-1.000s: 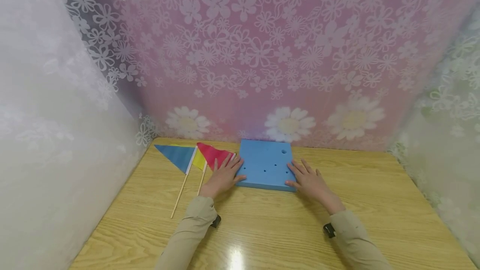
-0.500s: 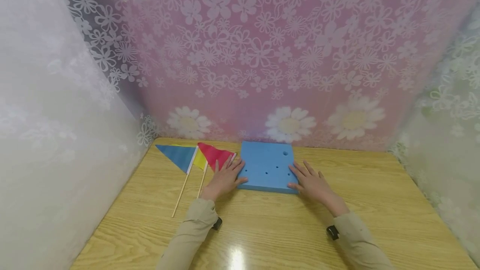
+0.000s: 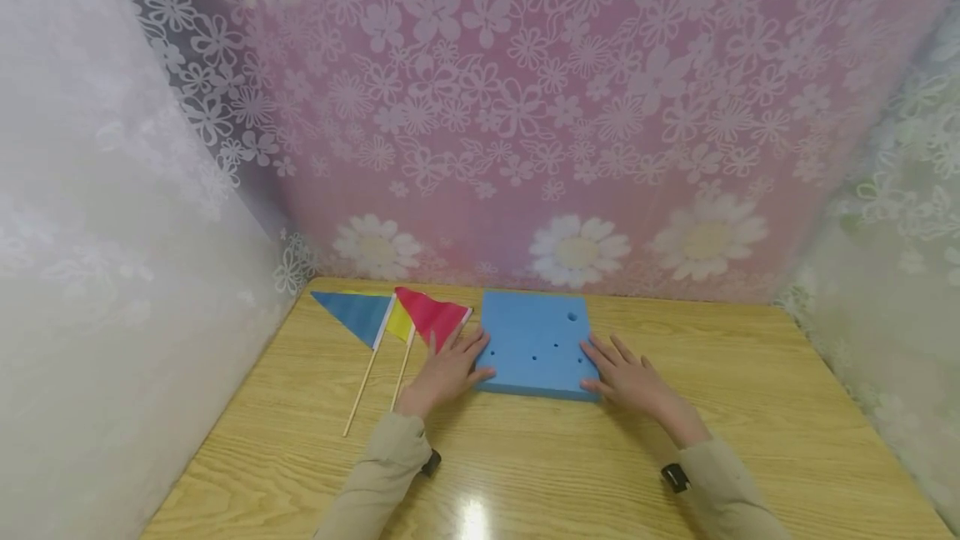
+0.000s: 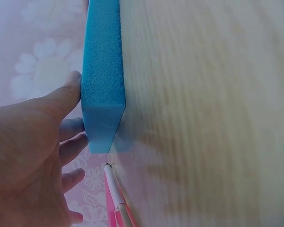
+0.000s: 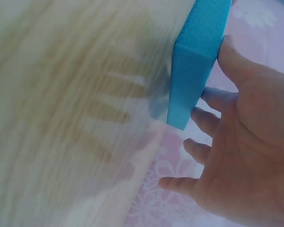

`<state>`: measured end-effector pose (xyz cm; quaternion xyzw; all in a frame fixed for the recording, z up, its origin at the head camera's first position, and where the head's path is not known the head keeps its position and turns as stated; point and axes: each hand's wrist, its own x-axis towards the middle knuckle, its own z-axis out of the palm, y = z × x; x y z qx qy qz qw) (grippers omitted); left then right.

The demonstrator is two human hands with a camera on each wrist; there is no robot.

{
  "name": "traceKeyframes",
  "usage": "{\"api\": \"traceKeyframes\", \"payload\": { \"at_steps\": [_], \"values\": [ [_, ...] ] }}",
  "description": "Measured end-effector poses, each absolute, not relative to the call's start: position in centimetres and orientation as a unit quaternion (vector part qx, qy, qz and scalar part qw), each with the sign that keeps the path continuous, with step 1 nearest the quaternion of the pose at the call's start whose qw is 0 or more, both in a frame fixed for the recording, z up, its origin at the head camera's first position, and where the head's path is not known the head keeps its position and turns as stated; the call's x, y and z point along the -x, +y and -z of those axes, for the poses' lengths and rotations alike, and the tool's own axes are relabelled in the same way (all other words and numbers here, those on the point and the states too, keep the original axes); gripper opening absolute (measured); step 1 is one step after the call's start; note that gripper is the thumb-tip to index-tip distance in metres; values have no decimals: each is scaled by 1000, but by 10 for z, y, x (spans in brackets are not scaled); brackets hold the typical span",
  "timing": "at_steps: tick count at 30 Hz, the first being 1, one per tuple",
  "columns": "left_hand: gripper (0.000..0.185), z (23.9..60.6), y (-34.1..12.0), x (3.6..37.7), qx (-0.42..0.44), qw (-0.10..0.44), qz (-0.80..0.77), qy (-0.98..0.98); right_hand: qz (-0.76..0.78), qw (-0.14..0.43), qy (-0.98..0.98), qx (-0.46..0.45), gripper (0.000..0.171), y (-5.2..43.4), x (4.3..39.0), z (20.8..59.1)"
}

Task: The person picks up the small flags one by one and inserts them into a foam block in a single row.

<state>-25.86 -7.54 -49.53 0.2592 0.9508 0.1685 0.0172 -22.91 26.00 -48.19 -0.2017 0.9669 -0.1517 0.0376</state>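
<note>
- A blue foam block (image 3: 536, 344) is seen lying flat on the wooden worktop (image 3: 750, 423), close to the flowered backdrop (image 3: 525, 107) and roughly midway across.
- The block is a thick, squarish slab with a finely pitted surface; its upper face is pierced by one larger hole near the far right corner and several small holes nearer the middle.
- From the wrist views its side wall (image 4: 103, 75) is shown as a plain blue band with a sharp near corner (image 5: 191, 71).
- One block is counted, and two hands.
- Three pennants are counted to the left of the block: a blue flag (image 3: 352, 312), a yellow flag (image 3: 400, 323) mostly covered, and a red flag (image 3: 431, 317), each on a thin pale stick.
- The block's edges are set nearly square to the worktop's edges, with a slight skew; no clear long axis can be made out.
- The sticks are pointed toward the person, the flag tips away to the left.
- The left hand (image 3: 447, 371) is laid against the block's left edge, fingers straight and slightly spread, thumb at the near corner; the red flag is partly overlapped by it.
- The right hand (image 3: 630, 376) is laid against the right edge in the same way, fingers extended and parted, nothing being pinched.
</note>
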Motion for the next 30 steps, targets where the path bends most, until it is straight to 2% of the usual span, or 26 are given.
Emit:
{"api": "traceKeyframes", "payload": {
  "at_steps": [10,22,30],
  "values": [
    [68,498,-82,245,-279,0,-167,946,148,20,963,223,74,264,215,485],
    [66,490,-79,234,-275,2,-173,946,140,-55,953,262,70,266,214,491],
    [66,493,-78,238,-275,5,-177,945,133,-11,959,250,74,271,219,495]
  ]
}}
